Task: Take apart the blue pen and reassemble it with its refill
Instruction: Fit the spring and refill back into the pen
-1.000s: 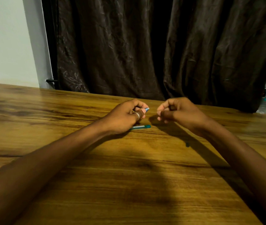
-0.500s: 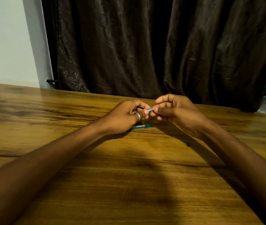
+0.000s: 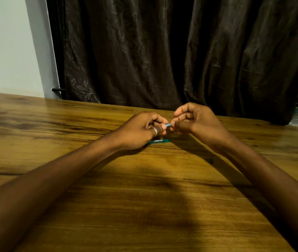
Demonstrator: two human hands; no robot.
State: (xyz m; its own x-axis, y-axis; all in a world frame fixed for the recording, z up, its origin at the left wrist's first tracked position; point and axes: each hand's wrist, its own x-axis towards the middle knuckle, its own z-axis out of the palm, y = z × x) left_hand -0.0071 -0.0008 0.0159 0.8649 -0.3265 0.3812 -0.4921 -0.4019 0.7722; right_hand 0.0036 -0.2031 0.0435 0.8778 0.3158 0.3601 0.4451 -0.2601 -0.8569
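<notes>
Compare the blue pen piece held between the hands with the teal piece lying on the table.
The blue pen piece is held up between the left hand and right hand; the teal piece rests on the table. The held piece is mostly hidden; the teal one shows more length. Both look slender.

Both forearms are bare from the lower frame edges up to the wrists, with no sleeve, watch or bracelet showing on either. The left hand [image 3: 141, 130] wears one plain, smooth silver-coloured metal ring [image 3: 155, 131], a narrow band that catches a little light on its curved face; which finger carries it cannot be told. The right hand [image 3: 195, 120] carries no jewellery on the fingers that show. Fingernails are short and unpainted
</notes>
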